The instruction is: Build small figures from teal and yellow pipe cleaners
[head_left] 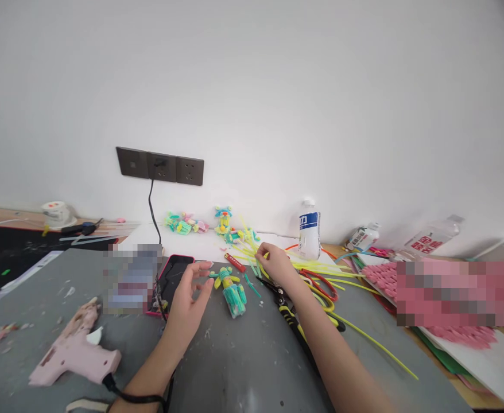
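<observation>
Between left hand (190, 292), loosely spread and seemingly empty, and right hand (274, 265), fingertips curled in, hold unclear, find doll (232, 291) on mat (243, 361): probably light, soft, easily bent; best taken round the body.

One left hand (189, 289), one right hand (274, 264), both mine; one glue gun (73, 353).
I count one teal-and-yellow figure (233, 295) near and one upright figure (224, 221) far; the others lie too jumbled to number. I also see one pair of pliers (294, 327), one red stick (235, 263), three wall panels (190, 170), one plug (160, 163), at least three bottles (309, 229) far right, one white tub (58, 215) far left, and yellow strands (316, 267) too tangled to count.
</observation>
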The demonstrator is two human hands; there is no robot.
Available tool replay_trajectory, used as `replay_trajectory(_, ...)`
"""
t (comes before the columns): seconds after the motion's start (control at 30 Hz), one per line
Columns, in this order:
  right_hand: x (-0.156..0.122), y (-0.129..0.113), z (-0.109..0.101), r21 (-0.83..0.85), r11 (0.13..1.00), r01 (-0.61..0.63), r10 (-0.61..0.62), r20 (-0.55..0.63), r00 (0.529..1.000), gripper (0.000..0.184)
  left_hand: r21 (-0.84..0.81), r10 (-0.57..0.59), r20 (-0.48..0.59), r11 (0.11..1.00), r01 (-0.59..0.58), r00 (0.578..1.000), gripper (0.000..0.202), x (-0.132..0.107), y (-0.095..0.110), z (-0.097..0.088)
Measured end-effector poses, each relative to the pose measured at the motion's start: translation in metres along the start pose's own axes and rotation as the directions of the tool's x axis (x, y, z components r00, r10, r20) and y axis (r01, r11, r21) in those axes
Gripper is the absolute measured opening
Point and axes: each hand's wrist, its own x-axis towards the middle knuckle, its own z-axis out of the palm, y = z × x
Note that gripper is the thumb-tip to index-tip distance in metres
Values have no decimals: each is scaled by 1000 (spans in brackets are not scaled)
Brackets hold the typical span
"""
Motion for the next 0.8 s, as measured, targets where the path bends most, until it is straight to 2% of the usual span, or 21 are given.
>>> replay_trajectory(0.17,3,6,-6,151,988,8,4,-82,997,13,-20,21,4,1000,-21,1000,24,0,1,1)
replay_trajectory(0.3,8,-11,-18,307,946,105,-37,-221,975,14,-34,10,15,999,-10,1000,23,-1,1,1)
replay_trajectory(0.37,10,-26,-30,406,894,189,-32,-364,931,17,-42,-10,26,999,11,1000,24,-1,0,1)
replay_trajectory(0.43,9,-42,-43,534,780,327,-7,-515,857,21,-41,-19,41,999,20,999,25,-1,0,0)
replay_trajectory(0.47,7,-50,-49,579,724,376,4,-549,836,23,-37,-15,50,999,17,999,25,-1,1,0)
replay_trajectory(0.5,3,-58,-53,627,670,398,17,-548,836,24,-35,-6,59,999,8,998,24,-1,1,0)
replay_trajectory(0.57,-10,-74,-57,746,579,331,24,-421,907,27,-44,13,76,999,-10,997,23,-2,3,0)
replay_trajectory(0.63,-31,-88,-52,845,513,149,-17,-163,986,30,-68,20,93,998,-13,995,22,-2,5,1)
replay_trajectory(0.67,-45,-94,-47,865,500,48,-49,-27,998,31,-81,21,96,997,-13,995,23,-2,6,1)
replay_trajectory(0.7,-60,-100,-40,863,504,-31,-76,80,994,32,-91,21,96,996,-12,995,23,-3,7,1)
replay_trajectory(0.8,-111,-113,-12,730,666,-154,-172,352,920,35,-110,37,81,994,-28,996,25,-2,7,3)
